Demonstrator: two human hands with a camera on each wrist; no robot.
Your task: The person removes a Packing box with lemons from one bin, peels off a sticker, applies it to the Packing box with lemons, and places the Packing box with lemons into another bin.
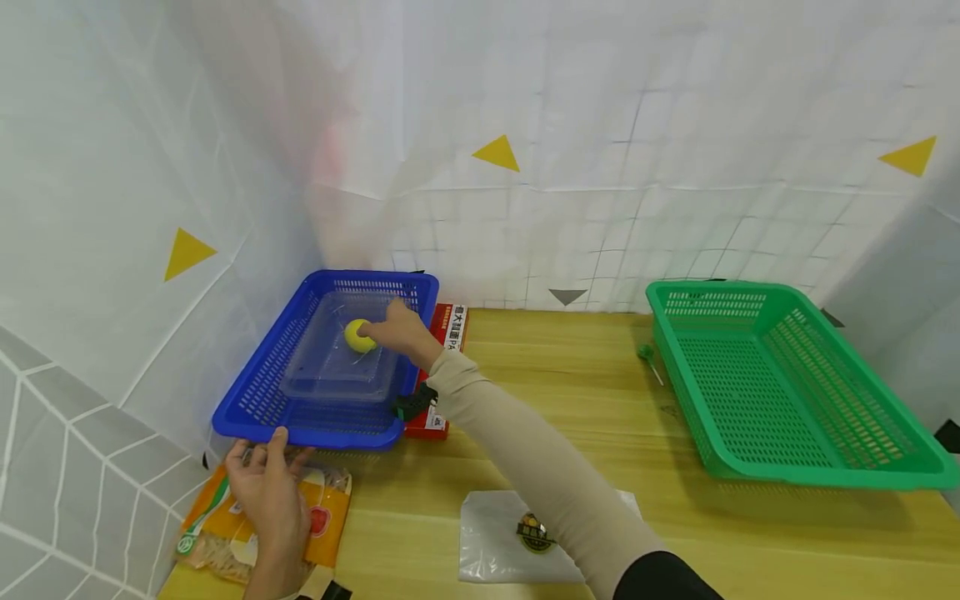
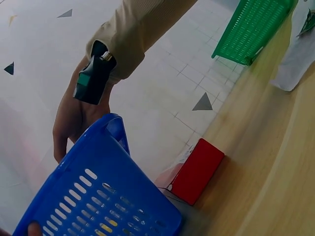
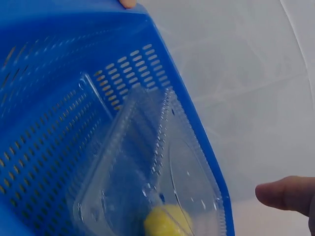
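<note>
Food packet: one, orange and clear point(image 1: 330, 517), lying on the worktop point(image 1: 405, 517) at the near left; partly covered by the left arm and hand.
Left hand: one point(image 1: 273, 496), at the near side of the blue basket point(image 1: 337, 437); narrow, gripping the rim, thumb laid over it and fingers at the outer side.
Baskets: two in all, one blue, one green; the blue stands at the left, against the white sheeting.
Clear container: one, plastic point(image 1: 315, 375), inside the blue basket; it leans against the basket wall in the right wrist view.
Yellow ball: one point(image 1: 355, 341), at the clear container; whether it lies in it or beneath a lid cannot be told.
Right hand: one point(image 1: 408, 335), above the blue basket, thumb straight and overlapping the ball as seen from the head; the other fingers are mostly hidden, so spread and hold cannot be told.
Red box: one point(image 2: 198, 173), on the worktop just right of the blue basket.
White bag: one point(image 1: 491, 537), flat on the near worktop, partly covered by the right sleeve.
Green-headed stick: one point(image 1: 646, 353), on the worktop just left of the green basket.
Green basket: one point(image 1: 757, 400), upright at the right.
</note>
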